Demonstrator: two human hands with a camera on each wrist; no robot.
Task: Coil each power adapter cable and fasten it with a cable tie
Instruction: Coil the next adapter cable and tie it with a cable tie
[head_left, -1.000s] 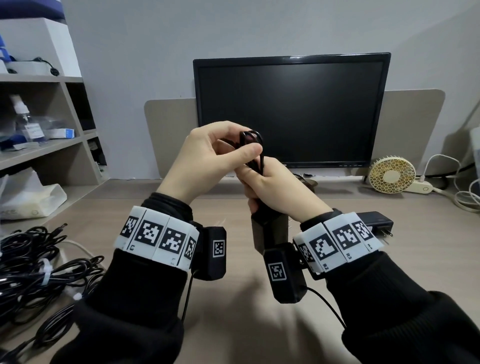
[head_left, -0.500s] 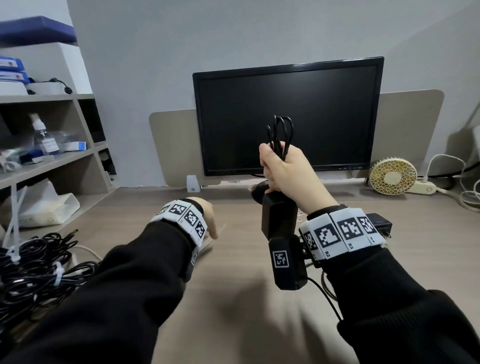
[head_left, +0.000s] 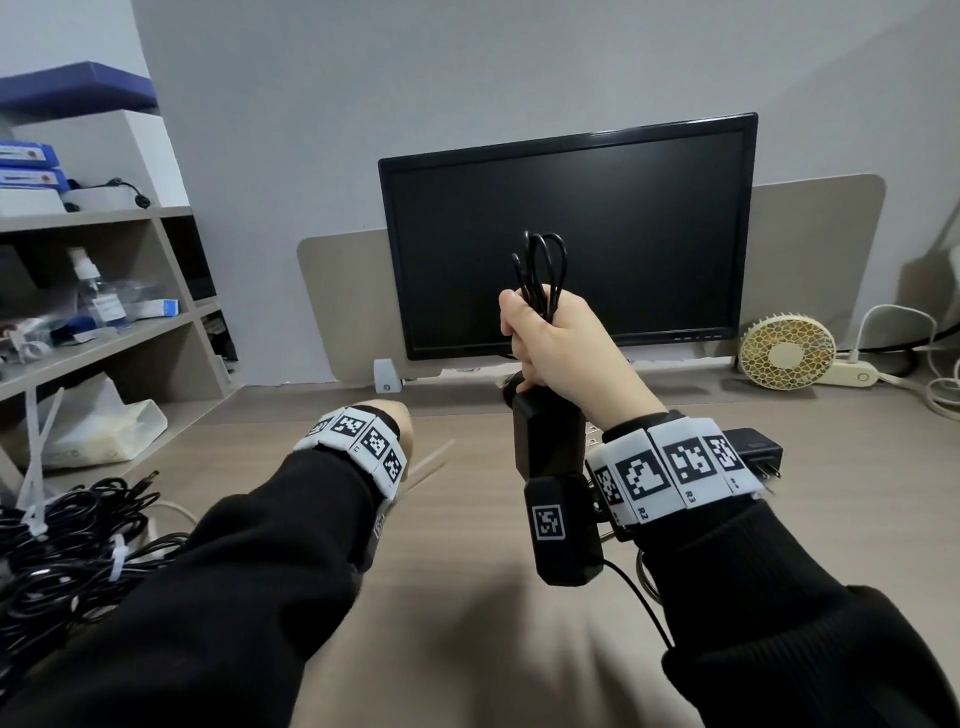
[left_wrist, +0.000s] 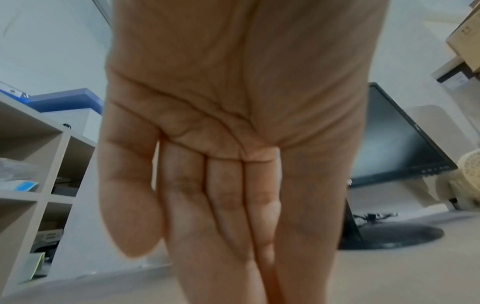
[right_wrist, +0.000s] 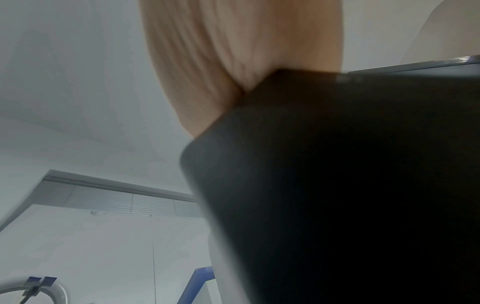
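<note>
The right hand (head_left: 556, 348) was up in front of the monitor (head_left: 566, 234), fingers wrapped tight around a coiled cable (head_left: 540, 270) with the loops poking out the top and the black adapter (head_left: 545, 441) hanging underneath. The left hand (left_wrist: 221, 164) was flat, fingers straight and together, holding nothing, low over the desk (head_left: 467, 597) right by a loose cable tie (head_left: 431, 460).

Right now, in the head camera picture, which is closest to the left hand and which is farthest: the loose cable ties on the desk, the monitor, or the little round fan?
From the left hand:
1. Loose cable ties, on the desk just right of it.
2. Monitor, behind, upright at the back.
3. Round fan, far right, back of the desk.
</note>
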